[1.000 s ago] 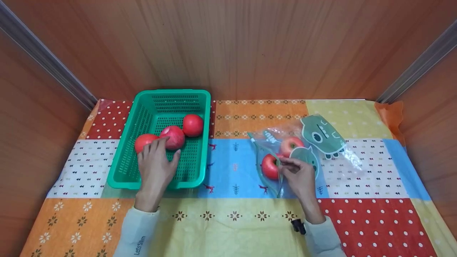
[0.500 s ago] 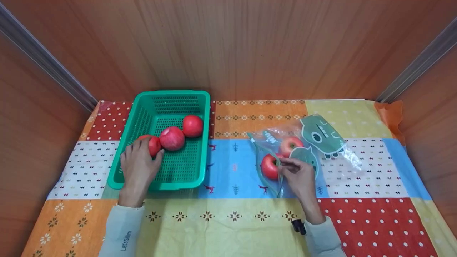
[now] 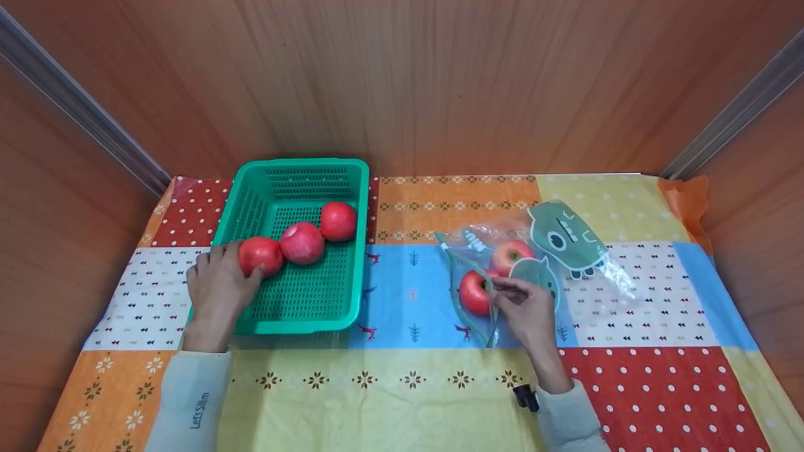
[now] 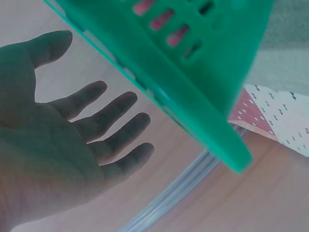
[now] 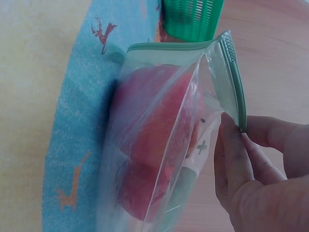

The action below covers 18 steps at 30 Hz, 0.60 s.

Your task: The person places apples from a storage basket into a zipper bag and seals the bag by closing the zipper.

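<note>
In the head view my left hand (image 3: 217,285) hovers over the left rim of a green plastic basket (image 3: 363,251), beside a red apple (image 3: 261,256). The left wrist view has its fingers (image 4: 116,113) spread and relaxed, with nothing between them. A pinkish-red apple (image 3: 303,243) and another red apple (image 3: 338,221) follow in a slanting row inside the basket. On the right, my right hand (image 3: 526,314) pinches the green zip edge of a clear printed zip bag (image 3: 568,238) between thumb and fingers. Two apples show inside the bag, one red (image 3: 475,294) and one paler (image 3: 512,257).
A patchwork-print tablecloth (image 3: 411,402) covers the table. Wooden panels (image 3: 408,88) stand behind it and at both sides. A small black object (image 3: 525,398) is at my right cuff. Orange material (image 3: 688,207) hangs at the back right corner.
My left hand has moved left, from over the apples to the basket's left rim, uncovering the leftmost apple. The right hand and bag look the same.
</note>
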Available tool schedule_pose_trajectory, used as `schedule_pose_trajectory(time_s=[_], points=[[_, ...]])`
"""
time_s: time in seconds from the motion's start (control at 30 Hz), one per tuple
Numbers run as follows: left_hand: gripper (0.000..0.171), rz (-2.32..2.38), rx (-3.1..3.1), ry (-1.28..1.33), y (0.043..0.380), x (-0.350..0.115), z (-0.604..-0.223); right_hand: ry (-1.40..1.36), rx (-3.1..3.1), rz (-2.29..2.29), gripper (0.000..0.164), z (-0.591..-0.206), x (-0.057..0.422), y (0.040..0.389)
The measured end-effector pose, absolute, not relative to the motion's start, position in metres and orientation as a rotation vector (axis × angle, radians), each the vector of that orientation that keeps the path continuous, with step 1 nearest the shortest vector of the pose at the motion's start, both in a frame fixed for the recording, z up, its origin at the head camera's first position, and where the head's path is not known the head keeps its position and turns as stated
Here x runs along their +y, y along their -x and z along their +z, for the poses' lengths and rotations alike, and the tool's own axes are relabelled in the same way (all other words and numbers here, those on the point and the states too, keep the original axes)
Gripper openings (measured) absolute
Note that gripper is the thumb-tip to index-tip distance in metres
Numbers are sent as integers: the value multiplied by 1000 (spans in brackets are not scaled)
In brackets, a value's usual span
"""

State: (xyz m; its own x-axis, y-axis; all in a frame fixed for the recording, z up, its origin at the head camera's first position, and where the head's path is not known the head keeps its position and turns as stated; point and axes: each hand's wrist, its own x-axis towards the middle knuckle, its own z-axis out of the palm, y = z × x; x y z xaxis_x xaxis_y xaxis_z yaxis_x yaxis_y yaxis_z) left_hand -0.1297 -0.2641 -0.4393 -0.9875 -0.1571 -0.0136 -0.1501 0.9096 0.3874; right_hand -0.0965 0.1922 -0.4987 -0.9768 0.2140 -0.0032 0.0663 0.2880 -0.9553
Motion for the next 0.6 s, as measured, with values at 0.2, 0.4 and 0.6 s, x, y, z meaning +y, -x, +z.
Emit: schedule_pose_trajectory(time_s=[0.2,0.4,0.6], points=[[76,-524,-3138,-231,138,-277,-439,263,-2433,1765,23,-499,193,98],[79,-507,-3162,-198,145,-285,-439,276,-2440,1761,23,-499,194,97],[84,-497,-3185,-145,149,-287,-438,280,-2437,1756,23,-500,194,97]])
